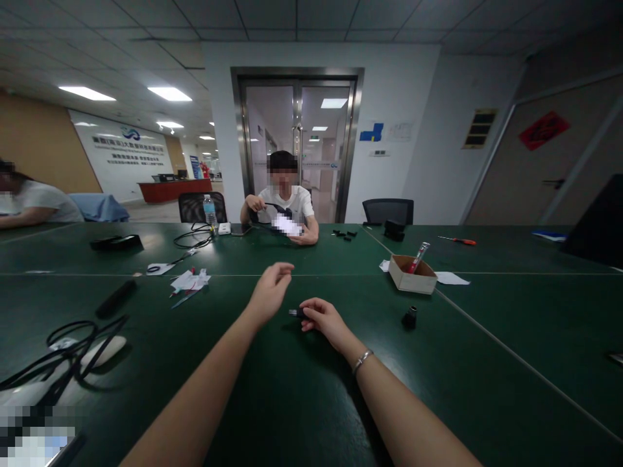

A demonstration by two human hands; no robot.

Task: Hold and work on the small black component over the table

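Note:
Between the thumb and fingers of my right hand point(327, 322) is a small black USB stick point(294, 313), its silvery end pointing left just above the dark green tabletop. My fingers cover most of its body. My left hand point(270, 292) hovers further forward and to the left, fingers stretched out and holding nothing. It is apart from the stick. A small black cylindrical piece point(409, 317) stands on the table to the right of my right hand.
A small open box point(413, 280) with a red-and-clear tube stands at right. Cables point(73, 350), a pale mouse point(104, 351) and paper scraps point(191, 280) lie at left. Across the green table point(292, 415) sits a person point(282, 201), hands on a dark object. An orange-handled screwdriver point(467, 242) lies far right.

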